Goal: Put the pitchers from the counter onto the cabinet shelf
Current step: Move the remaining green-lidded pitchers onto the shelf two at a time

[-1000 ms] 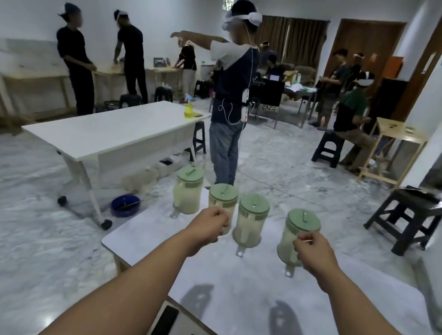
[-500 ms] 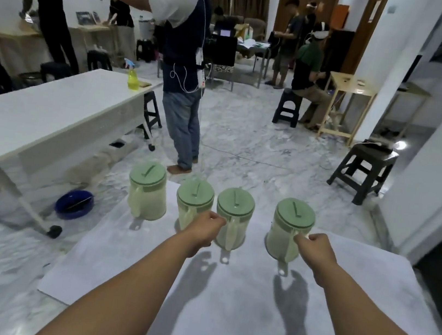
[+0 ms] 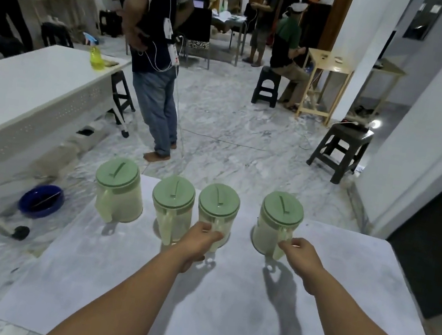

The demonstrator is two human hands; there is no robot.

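Four pitchers (image 3: 217,212) in a row along counter (image 3: 354,287) far edge. Left table (image 3: 24,92) beside; stool (image 3: 341,153) behind right.

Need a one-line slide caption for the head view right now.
Left hand and right hand each grip a handle among four green-lidded pitchers on the white counter.

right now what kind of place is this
Probably a shared work or recording room, not a home kitchen: several people wearing headsets, plain work tables and plastic stools on a marble floor, and four identical pitchers lined up.

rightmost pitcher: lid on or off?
On. The green lid sits flat atop the rightmost pitcher, upright on the counter.
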